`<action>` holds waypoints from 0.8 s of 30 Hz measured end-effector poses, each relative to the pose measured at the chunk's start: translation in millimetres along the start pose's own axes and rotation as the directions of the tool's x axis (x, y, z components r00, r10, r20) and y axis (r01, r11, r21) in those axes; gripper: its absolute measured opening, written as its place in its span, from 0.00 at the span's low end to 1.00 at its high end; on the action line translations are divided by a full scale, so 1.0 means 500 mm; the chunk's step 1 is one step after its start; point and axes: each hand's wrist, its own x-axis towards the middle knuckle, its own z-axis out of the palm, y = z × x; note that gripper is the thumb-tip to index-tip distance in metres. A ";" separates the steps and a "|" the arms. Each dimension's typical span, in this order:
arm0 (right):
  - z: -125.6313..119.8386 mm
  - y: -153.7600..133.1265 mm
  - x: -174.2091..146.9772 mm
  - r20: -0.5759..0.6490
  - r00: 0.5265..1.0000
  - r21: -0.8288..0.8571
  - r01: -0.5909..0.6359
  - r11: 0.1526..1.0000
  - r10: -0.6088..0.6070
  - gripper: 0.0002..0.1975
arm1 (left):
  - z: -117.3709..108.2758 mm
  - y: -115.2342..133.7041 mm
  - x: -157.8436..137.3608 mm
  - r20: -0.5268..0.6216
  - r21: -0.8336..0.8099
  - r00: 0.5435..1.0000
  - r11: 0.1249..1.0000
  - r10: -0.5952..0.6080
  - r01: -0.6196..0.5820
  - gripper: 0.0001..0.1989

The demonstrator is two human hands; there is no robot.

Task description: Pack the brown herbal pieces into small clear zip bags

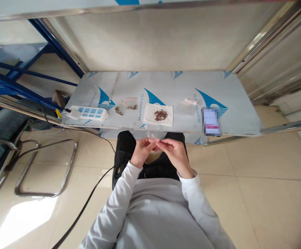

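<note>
My left hand (pixel 143 149) and my right hand (pixel 175 152) meet over my lap, just in front of the shelf's edge. The fingertips of both are pinched together on a small, thin, clear-whitish strip (pixel 153 136). It may be plastic, but its kind is too small to tell. Closest to the hands, on the shelf, lies a folded white cloth or paper (pixel 147 119) with a heap of small brown pieces (pixel 161 115) on it. To its left are clear plastic bags (pixel 128 102) with brown bits in them. On its right lies another clear plastic bag (pixel 188 108).
The film-covered metal shelf (pixel 155 81) spans the front. A white power strip (pixel 93 113) sits at its left, a blurred-out phone (pixel 212 121) at its right edge. A metal chair frame (pixel 45 193) and a black cable (pixel 88 200) are at lower left. Another person's leg (pixel 5 121) shows at left.
</note>
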 end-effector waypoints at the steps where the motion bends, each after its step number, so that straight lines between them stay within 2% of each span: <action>1: -0.006 0.001 0.000 0.058 0.998 0.015 -0.024 1.000 0.023 0.15 | -0.003 -0.003 -0.001 0.041 -0.015 0.999 1.000 -0.006 0.007 0.19; 4: -0.015 0.001 -0.003 0.112 0.993 -0.039 -0.026 0.999 0.030 0.14 | -0.012 -0.010 -0.002 0.075 0.024 0.997 1.000 -0.012 0.011 0.19; 8: -0.003 -0.003 -0.010 -0.063 0.995 -0.330 0.058 0.942 -0.083 0.11 | -0.012 -0.008 -0.003 -0.066 0.277 0.997 0.961 0.039 -0.019 0.17; 10: 0.006 -0.002 -0.010 -0.154 0.976 -0.492 0.058 0.869 -0.152 0.10 | -0.007 -0.001 -0.007 -0.122 0.424 0.989 0.906 0.079 -0.020 0.15; 13: 0.008 0.001 -0.005 -0.268 0.932 -0.627 0.024 0.779 -0.244 0.08 | 0.006 0.014 -0.016 -0.185 0.584 0.976 0.811 0.111 0.019 0.13; 15: 0.003 -0.002 -0.001 -0.269 0.918 -0.661 0.044 0.749 -0.290 0.08 | 0.019 0.027 -0.019 -0.239 0.656 0.960 0.753 0.148 0.047 0.11; 17: -0.004 -0.008 0.004 -0.183 0.929 -0.674 0.120 0.729 -0.323 0.10 | 0.031 0.038 -0.018 -0.264 0.690 0.943 0.723 0.204 0.037 0.09; 19: -0.013 -0.015 0.012 -0.054 0.942 -0.665 0.212 0.716 -0.330 0.12 | 0.036 0.045 -0.016 -0.204 0.684 0.948 0.729 0.242 -0.039 0.09; 21: -0.022 -0.019 0.023 0.040 0.948 -0.641 0.267 0.719 -0.317 0.12 | 0.029 0.044 -0.015 -0.076 0.658 0.961 0.738 0.267 -0.153 0.10; 24: -0.038 -0.018 0.046 0.035 0.962 -0.566 0.242 0.788 -0.271 0.12 | 0.003 0.032 -0.009 0.063 0.666 0.923 0.673 0.379 -0.321 0.11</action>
